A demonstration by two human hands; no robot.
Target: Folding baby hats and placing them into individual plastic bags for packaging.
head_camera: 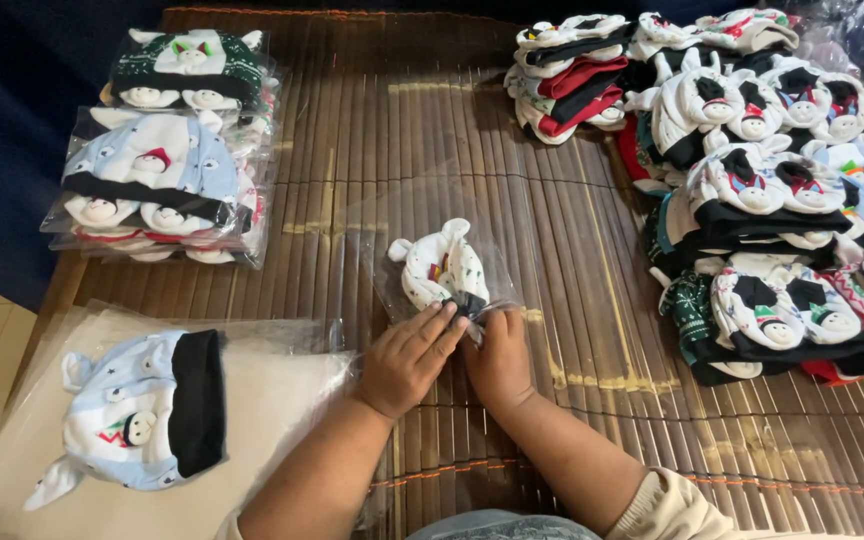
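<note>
Both hands, left hand [407, 358] and right hand [498, 360], pinch the clear plastic bag [432, 235] mouth around the soft white knit baby hat [442, 270]; light, slippery film, best gripped at the edges.

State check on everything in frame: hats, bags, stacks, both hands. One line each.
White hat: inside a clear bag, lying flat on the mat.
Clear bag: open end toward the hands, pinched there.
Left hand: fingers on the bag's open end.
Right hand: gripping the same end.
Blue hat: unbagged, lying on flat bags.
Bagged stack: packed, piled at left.
Loose hats: unbagged, heaped at right.
Mat: spread flat.
</note>
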